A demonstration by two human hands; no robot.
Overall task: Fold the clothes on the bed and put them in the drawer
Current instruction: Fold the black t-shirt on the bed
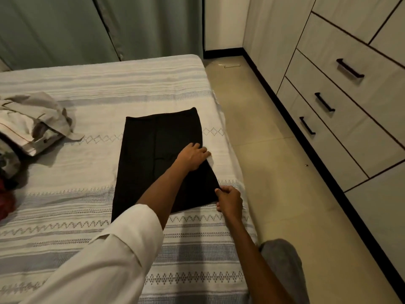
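A black garment (160, 163), already folded into a long flat rectangle, lies on the striped bedspread of the bed (87, 88) near its right edge, well apart from the heap of unfolded clothes (32, 126) at the left side of the bed. The left hand (192, 155) reaches across the body and rests on the garment's right edge about halfway along, fingers curled over the hem so they seem to press or pinch it, though whether cloth is truly held between them I cannot tell. The right hand (230, 201) sits at the near right corner, thumb and fingers closed in a pinch on that corner. The cloth looks soft, thin and light, lying limp with no stiffness of its own, so it will likely sag and lose its shape if lifted by one point; the layered edges could slide apart. Holding it at two spread points along one edge, as now, or sliding flat palms beneath the finished stack, seems the safest way to carry it to the drawers (341, 102) across the floor (274, 150), which are all closed
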